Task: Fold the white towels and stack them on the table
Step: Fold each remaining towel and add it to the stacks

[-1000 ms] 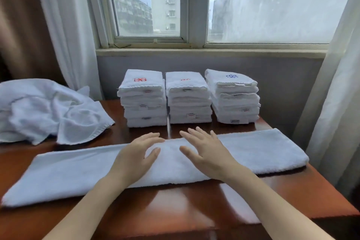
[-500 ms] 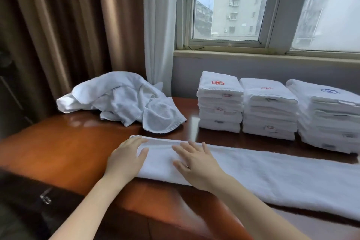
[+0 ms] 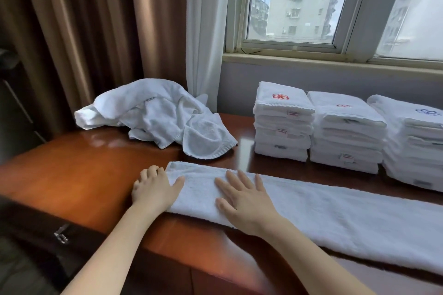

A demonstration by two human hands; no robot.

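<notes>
A long white towel (image 3: pixel 335 218), folded into a narrow strip, lies across the wooden table (image 3: pixel 84 170). My left hand (image 3: pixel 154 188) is at the strip's left end, thumb on top and fingers curled at the end edge. My right hand (image 3: pixel 244 199) lies flat on the strip just to the right, fingers spread. Three stacks of folded white towels stand at the back: the left stack (image 3: pixel 282 122), the middle stack (image 3: pixel 345 132) and the right stack (image 3: pixel 414 143). A crumpled pile of unfolded towels (image 3: pixel 155 115) sits at the back left.
Brown curtains (image 3: pixel 84 31) and a white sheer curtain (image 3: pixel 203 31) hang behind the pile. The window sill (image 3: pixel 311 60) runs behind the stacks. A dark bag or seat (image 3: pixel 36 246) sits below the table's left front edge.
Both hands slid left along the strip from its middle to its left end, and the view turned left with them. My left fingers went from flat to curled at the end edge.
</notes>
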